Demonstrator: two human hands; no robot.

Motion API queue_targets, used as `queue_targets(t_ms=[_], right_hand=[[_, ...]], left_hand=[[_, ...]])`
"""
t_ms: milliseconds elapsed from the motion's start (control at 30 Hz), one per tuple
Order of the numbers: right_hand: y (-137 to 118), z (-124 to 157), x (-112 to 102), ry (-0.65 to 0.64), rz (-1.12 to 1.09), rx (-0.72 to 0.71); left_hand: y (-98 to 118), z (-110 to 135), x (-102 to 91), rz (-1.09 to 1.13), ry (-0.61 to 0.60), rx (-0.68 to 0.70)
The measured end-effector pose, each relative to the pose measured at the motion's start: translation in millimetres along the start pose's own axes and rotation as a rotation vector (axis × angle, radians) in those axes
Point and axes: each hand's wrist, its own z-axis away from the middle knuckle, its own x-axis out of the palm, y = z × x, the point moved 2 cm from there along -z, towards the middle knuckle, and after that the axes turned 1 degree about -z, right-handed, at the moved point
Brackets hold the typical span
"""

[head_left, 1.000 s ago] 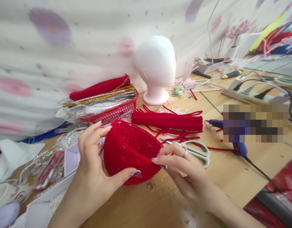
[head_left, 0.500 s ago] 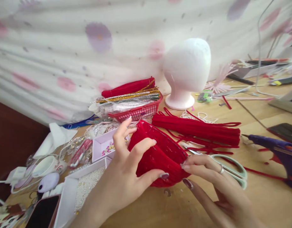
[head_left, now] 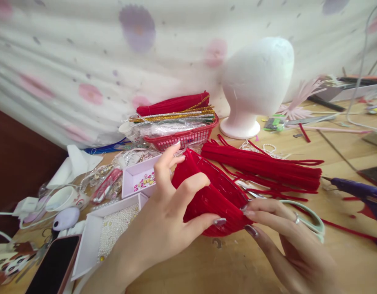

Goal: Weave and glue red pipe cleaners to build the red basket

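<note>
A red fuzzy piece (head_left: pixel 203 200), shaped like a small open pouch and seemingly made of pipe cleaners, is tilted above the wooden table between my hands. My left hand (head_left: pixel 172 212) grips its left side, thumb and index finger on the near face and the other fingers at its far upper edge. At the right corner, my right hand (head_left: pixel 283 237) pinches the rim between thumb and fingers. Scissors with pale green handles (head_left: pixel 317 222) lie partly hidden behind my right hand. A bundle of red pipe cleaners (head_left: pixel 264 165) rests just beyond the piece.
A white foam head (head_left: pixel 255 81) stands at the back beside a red basket (head_left: pixel 185 136) of craft stems. Boxes of pearls (head_left: pixel 117 224) and gems (head_left: pixel 142 179), plus a phone (head_left: pixel 55 265), lie left. A purple glue gun (head_left: pixel 356 190) lies right.
The view has shifted, so the background things sit farther right in the picture. Both hands keep nearly the same hold on the red piece.
</note>
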Motion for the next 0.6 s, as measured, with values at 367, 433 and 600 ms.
queue_targets(t_ms=[367,433,600], right_hand=[[2.4,-0.7,3.0,0.061,-0.017,0.033],[0.6,-2.6,0.9,0.08,-0.008,0.046],[-6.9,-10.4,-15.2,0.025,-0.074,0.087]], left_hand=[[-0.6,0.7,2.4,0.061,0.054,-0.033],[-0.4,2.7,1.1,0.09,0.08,-0.068],[-6.2,15.3,-8.0,0.105,0.086,-0.134]])
